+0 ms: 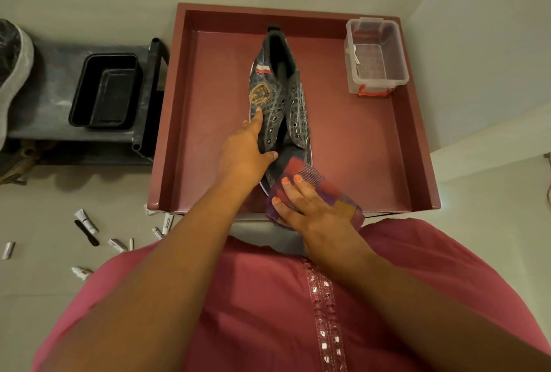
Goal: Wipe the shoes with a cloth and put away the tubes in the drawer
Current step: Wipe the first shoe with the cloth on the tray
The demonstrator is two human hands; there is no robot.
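Note:
A dark grey patterned shoe (280,94) lies in the open maroon drawer (372,145), toe towards me. My left hand (247,151) rests against the shoe's left side, index finger straight along the upper and thumb on the tongue area. My right hand (307,204) presses a checked red and purple cloth (310,178) flat onto the toe, fingers straight. Several small white tubes (86,221) lie scattered on the floor at the lower left, outside the drawer.
A clear plastic box (375,55) with red clips stands in the drawer's far right corner. A dark rack (53,94) on the left holds a black tray (104,91). Another shoe (15,73) sits at the far left edge.

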